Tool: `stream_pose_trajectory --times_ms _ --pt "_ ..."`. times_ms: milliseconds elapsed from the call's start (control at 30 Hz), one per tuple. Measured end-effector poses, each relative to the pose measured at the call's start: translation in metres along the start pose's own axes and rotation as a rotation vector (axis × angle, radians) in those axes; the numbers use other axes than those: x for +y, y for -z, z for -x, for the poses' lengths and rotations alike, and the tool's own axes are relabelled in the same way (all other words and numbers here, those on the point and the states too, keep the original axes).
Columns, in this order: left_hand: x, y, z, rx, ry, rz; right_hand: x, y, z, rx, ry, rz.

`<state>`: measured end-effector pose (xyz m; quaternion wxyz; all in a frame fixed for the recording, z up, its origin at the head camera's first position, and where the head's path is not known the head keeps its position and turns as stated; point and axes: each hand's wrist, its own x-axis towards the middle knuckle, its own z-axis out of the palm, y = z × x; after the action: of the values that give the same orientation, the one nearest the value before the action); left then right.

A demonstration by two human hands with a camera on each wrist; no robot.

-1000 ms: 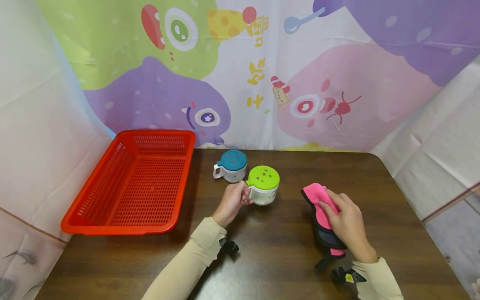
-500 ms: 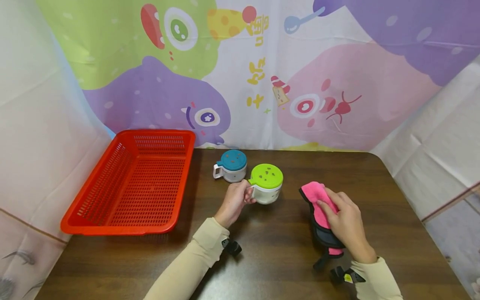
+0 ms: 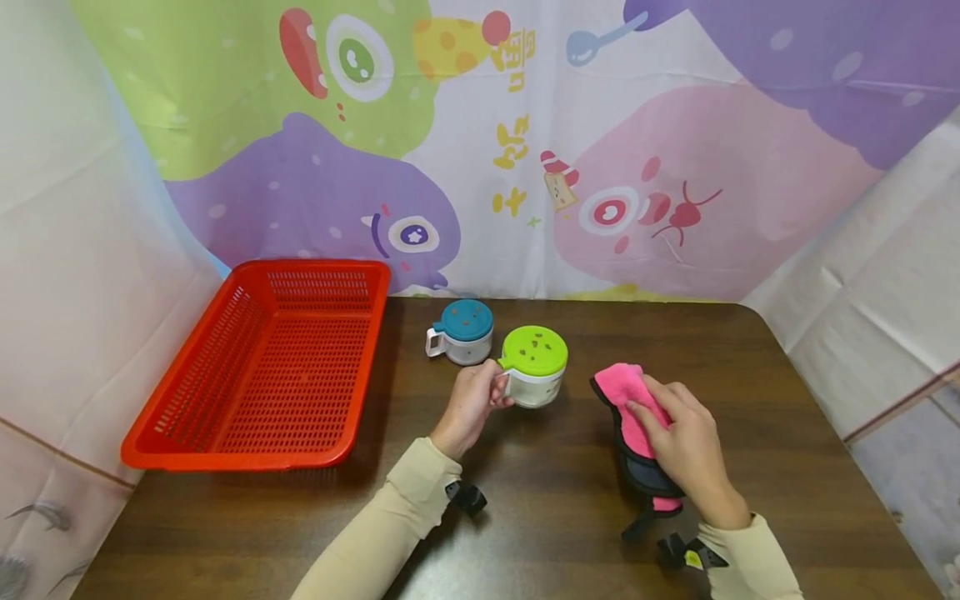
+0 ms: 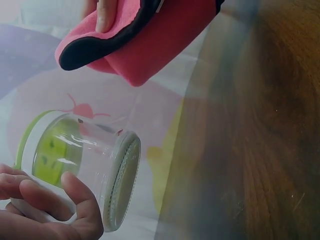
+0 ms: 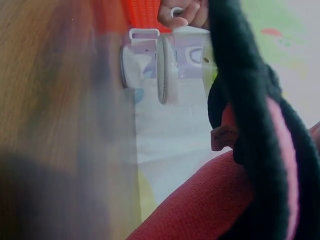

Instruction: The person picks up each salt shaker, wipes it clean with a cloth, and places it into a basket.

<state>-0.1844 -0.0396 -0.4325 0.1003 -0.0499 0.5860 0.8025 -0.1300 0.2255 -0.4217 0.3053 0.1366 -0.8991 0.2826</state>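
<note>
A clear cup with a green lid [image 3: 535, 352] is held above the table by its handle, gripped by my left hand [image 3: 468, 407]. In the left wrist view the fingers curl round the handle of the cup [image 4: 95, 150]. To the right, my right hand [image 3: 692, 446] pinches a pink cloth with black edging [image 3: 630, 408], thumb on top. The cloth [image 5: 200, 195] fills much of the right wrist view and does not touch the cup. A second cup with a blue lid [image 3: 467, 321] stands behind the left hand.
A red plastic basket [image 3: 367, 367] sits on the left of the brown wooden table [image 3: 555, 517]. A printed cloth [image 3: 495, 242] hangs behind the table's back edge, with pale cloth at both sides.
My left hand has carried the green-lidded cup slightly right and up in the head view. My right hand has shifted slightly left with the pink cloth. The basket and blue-lidded cup stay put.
</note>
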Motion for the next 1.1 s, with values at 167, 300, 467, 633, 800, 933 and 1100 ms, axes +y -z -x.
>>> stream_pose_trajectory --times_ms 167,300,467,633,800,933,1100 --pt "0.000 -0.001 0.002 0.009 -0.003 0.002 -0.005 0.000 0.000 -0.004 0.012 -0.003" --pt "0.000 -0.003 0.003 0.009 0.003 0.006 -0.011 0.000 0.000 -0.018 0.013 -0.006" --pt "0.002 -0.006 0.005 0.006 -0.006 0.013 -0.016 0.000 -0.001 -0.032 0.021 -0.003" --pt "0.004 -0.009 0.008 0.008 -0.006 0.017 -0.020 -0.001 -0.001 -0.022 0.042 -0.010" --pt "0.006 -0.010 0.010 0.011 0.006 0.011 -0.022 -0.002 -0.001 -0.008 0.073 -0.020" --pt "0.006 -0.011 0.010 0.015 0.012 0.012 -0.024 -0.003 -0.001 -0.008 0.091 -0.027" --pt "0.005 -0.012 0.010 0.014 0.010 0.011 -0.027 -0.005 -0.001 -0.021 0.094 -0.022"
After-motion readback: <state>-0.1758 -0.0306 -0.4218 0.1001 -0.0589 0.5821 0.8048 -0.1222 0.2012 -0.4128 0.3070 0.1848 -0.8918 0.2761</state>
